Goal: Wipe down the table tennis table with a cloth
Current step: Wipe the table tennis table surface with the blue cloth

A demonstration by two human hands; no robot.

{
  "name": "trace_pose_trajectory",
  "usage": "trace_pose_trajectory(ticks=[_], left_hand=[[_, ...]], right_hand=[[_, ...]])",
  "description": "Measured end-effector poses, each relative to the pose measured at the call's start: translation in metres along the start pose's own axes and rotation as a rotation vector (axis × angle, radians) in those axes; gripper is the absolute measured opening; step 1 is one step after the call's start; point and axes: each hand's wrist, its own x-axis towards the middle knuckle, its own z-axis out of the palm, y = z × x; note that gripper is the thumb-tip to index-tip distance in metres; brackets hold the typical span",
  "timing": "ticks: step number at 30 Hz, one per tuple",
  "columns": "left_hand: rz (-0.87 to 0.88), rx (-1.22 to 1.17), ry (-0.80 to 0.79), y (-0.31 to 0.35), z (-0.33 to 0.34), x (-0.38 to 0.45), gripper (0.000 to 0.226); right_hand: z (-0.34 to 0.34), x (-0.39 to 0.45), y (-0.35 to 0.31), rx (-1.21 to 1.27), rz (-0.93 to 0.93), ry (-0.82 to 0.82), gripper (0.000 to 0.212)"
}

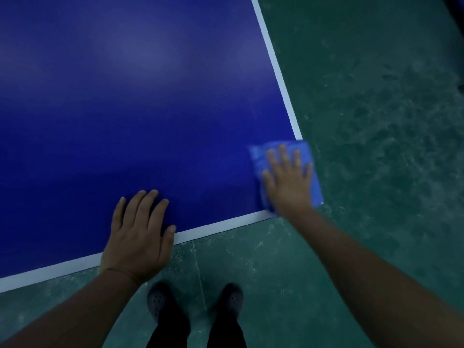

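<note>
Cloth (305,156), blue: lay at near right corner of table (125,96), overhanging the edge, pressed flat under right hand (288,182), fingers spread. Left hand (138,234): flat, fingers straight, on near edge, well apart from cloth.

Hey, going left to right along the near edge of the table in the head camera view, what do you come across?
Left hand flat on the table → bare blue surface → right hand pressing the blue cloth at the corner → green floor.
</note>
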Motion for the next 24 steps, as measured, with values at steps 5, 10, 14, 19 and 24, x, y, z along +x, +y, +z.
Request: trace_pose_trajectory(ticks=[5,10,14,19,24], left_hand=[[0.004,-0.008,0.02,0.001,-0.001,-0.001,0.06],[-0.006,-0.009,-0.007,0.001,0.0,0.0,0.061],[-0.01,0.002,-0.003,0.002,0.0,0.0,0.061],[-0.014,-0.01,0.0,0.002,-0.003,0.0,0.07],[-0.051,-0.015,0.053,0.002,0.0,-0.001,0.067]], right_hand=[[0.012,-0.03,-0.04,0.099,0.05,0.051,0.058],[0.015,-0.032,-0.014,-0.067,-0.227,-0.006,0.058],[0.01,-0.025,-0.002,0.089,0.163,-0.031,0.067],[0.02,-0.072,-0.054,0.089,0.088,-0.014,0.059],[0.016,-0.059,-0.126,0.108,-0.088,0.024,0.065]])
